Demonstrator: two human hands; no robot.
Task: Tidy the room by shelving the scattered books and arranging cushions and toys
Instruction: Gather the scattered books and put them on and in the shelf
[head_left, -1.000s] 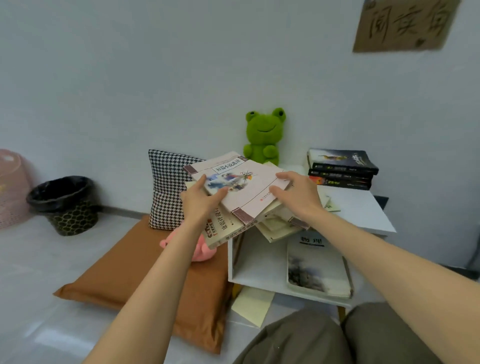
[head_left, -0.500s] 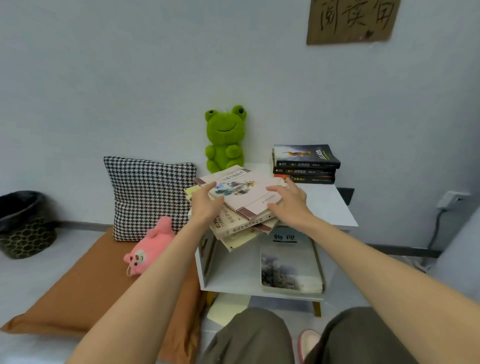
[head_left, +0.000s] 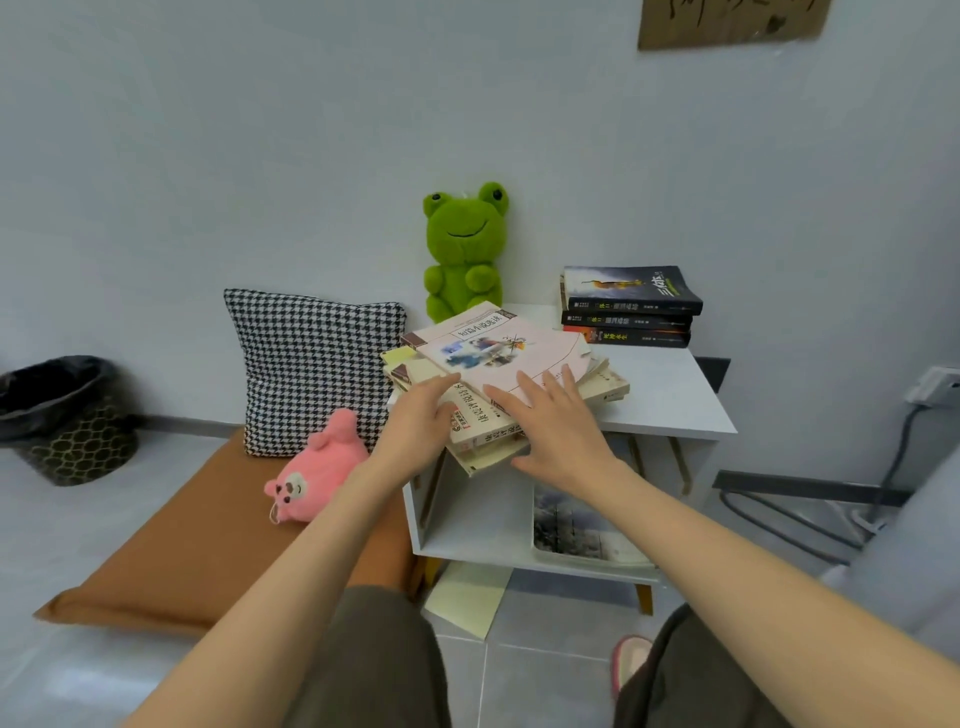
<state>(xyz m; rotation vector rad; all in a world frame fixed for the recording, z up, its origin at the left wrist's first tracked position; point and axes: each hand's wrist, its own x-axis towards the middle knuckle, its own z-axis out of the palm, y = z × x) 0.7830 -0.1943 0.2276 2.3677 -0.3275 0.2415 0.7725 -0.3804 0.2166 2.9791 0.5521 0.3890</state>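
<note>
My left hand (head_left: 415, 415) lies against the near left corner of the loose pile of books (head_left: 524, 364). Its fingers are nearly straight, with the forefinger laid on the top cover. It grips nothing that I can see. My right hand (head_left: 550, 421) lies flat on the top cover's near right part with its fingers spread, pressing down and holding nothing.

The pile sits on the near left part of the white side table (head_left: 670, 395). Its near corner juts out past the table's front edge, over the open shelf below. In that shelf a large book with a wintry cover (head_left: 571, 525) lies flat on the right, and the left half is bare. A pale yellow sheet (head_left: 467, 597) lies on the floor under the table's front edge, and a pink slipper (head_left: 628, 660) shows between my knees.

The books in the pile are skewed, with corners fanning out to left and right. The top one is pale pink with a small picture and dark red corner bands, and cream spines with black lettering show beneath it.

The tabletop is bare to the right of the pile. A pink plush toy (head_left: 317, 467) lies left of the table on a brown floor cushion (head_left: 208, 519), with a houndstooth cushion (head_left: 311, 364) upright behind it. At the table's far edge a green frog plush (head_left: 465, 249) sits against the wall, and three dark books (head_left: 628, 306) are stacked squarely in the far right corner. A black bin (head_left: 62, 415) stands far left.
</note>
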